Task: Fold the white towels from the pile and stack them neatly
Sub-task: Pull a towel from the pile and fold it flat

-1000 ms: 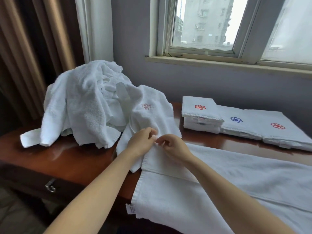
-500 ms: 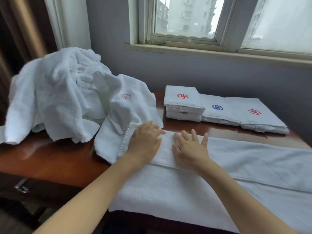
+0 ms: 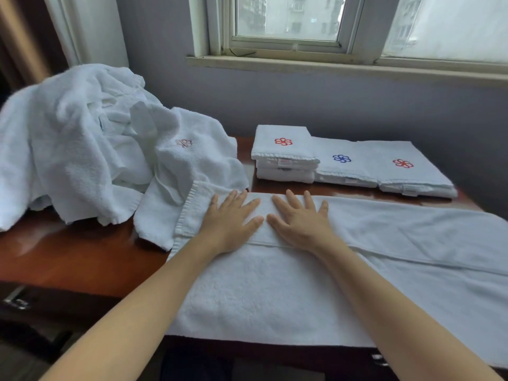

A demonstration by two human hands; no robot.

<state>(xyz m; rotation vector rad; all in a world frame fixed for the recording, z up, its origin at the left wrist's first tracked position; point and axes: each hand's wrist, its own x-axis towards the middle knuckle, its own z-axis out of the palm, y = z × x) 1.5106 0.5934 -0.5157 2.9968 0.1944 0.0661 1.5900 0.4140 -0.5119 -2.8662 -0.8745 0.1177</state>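
At the far nine o'clock edge hangs a tan pleated curtain, and low at eight o'clock a metal drawer pull shows on the front of the reddish-brown polished wooden surface. On that surface, at ten o'clock from the hands, lies a heap of crumpled white terry towels. The one nearest the middle carries a pale flower mark (possibly stitching seen from its back, too faint to be sure), and its lower corner ends just beside the spread towel. A long white terry towel lies flat along the near edge, running from the centre out toward three o'clock. Its far long edge is folded over toward the person, making a band with a visible hem line. The left hand rests palm down on that band close to the towel's left end, fingers straight and spread, holding nothing. Just beside it, thumb tips close but apart, the right hand lies the same way, flat and splayed on the fold. Beyond the hands, from twelve to two o'clock, a row of folded white towels sits near the grey wall: a small stack with a red flower emblem on top, then one with a blue emblem, then one with a red emblem, each touching the next. Above them is a white-framed window.
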